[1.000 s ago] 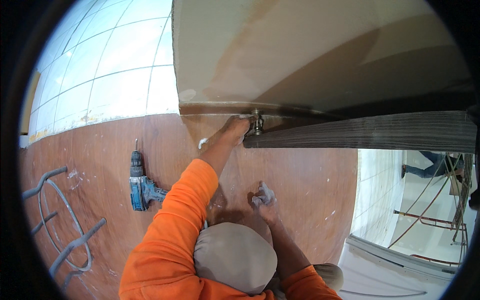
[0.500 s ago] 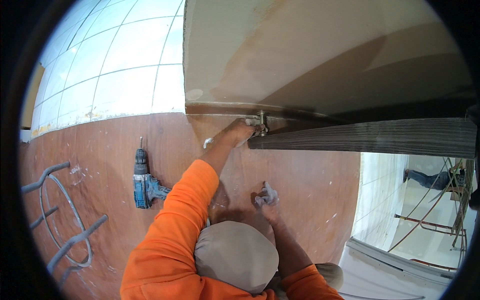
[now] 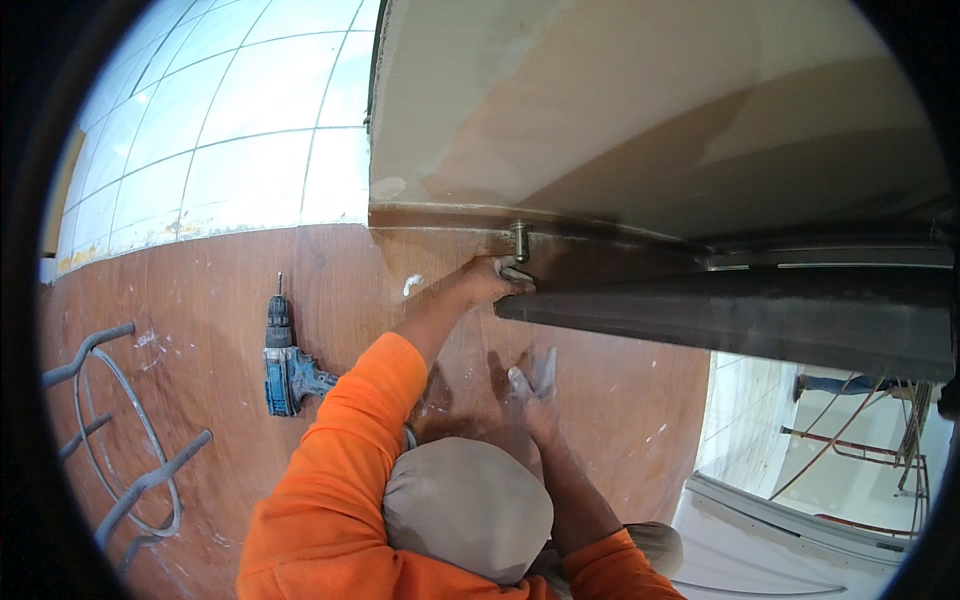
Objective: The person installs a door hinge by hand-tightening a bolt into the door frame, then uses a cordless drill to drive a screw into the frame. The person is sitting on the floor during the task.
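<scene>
My left hand (image 3: 497,280), its arm in an orange sleeve, reaches forward and curls its fingers around the free end of a dark wood-grain door (image 3: 720,308). Just beyond those fingers, a short metal cylinder that looks like a door stop (image 3: 521,243) sticks out from the baseboard, apart from the hand. My right hand (image 3: 538,390) hovers over the reddish-brown floor, nearer to me, fingers spread and dusted white, holding nothing. Part of the left fingertips is hidden at the door's edge.
A blue and black cordless drill (image 3: 290,368) lies left of my arm. Grey bent tubes (image 3: 155,485) stand at the far left. Ahead rises a beige wall (image 3: 600,110); white tiles (image 3: 250,120) lie beyond the wood floor. Scaffold bars (image 3: 850,455) and a person's jean-clad leg show at right.
The door has swung toward me, its broad face now showing. My left hand has shifted from the metal cylinder to the door's end. My right fingers have stretched out.
</scene>
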`<state>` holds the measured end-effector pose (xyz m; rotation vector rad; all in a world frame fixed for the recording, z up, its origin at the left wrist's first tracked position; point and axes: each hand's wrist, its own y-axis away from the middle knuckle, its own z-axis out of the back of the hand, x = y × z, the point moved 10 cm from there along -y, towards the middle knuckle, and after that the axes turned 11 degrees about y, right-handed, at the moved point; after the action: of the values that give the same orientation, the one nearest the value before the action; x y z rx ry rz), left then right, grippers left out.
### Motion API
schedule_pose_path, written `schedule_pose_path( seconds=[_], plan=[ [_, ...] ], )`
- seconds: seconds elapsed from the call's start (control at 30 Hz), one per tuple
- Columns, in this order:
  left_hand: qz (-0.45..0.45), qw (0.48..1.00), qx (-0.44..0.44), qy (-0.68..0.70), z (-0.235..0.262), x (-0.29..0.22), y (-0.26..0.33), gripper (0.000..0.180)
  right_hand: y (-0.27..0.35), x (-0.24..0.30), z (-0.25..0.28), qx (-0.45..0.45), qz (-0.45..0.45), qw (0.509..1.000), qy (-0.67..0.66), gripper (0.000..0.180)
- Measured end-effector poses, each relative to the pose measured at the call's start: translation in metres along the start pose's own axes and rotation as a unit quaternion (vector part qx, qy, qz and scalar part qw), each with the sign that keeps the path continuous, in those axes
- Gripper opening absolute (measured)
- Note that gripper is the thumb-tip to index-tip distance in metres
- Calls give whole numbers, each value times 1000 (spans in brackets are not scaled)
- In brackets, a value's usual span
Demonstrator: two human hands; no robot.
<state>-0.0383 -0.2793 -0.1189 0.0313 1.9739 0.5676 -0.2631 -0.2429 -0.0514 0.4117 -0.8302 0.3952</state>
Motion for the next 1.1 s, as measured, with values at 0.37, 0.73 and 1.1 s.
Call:
schedule_pose_path(
  seconds=[0.37,0.73,1.1],
  plan=[
    [39,971,-29,234,-5,19,-16,32,12,27,-12,34,-56,987,-143,71],
    [42,966,-70,246,0,18,-13,29,10,34,-13,47,-65,983,-162,76],
    [-80,950,-239,185,39,10,14,22,3,22,-21,54,-86,987,-123,87]
  ],
)
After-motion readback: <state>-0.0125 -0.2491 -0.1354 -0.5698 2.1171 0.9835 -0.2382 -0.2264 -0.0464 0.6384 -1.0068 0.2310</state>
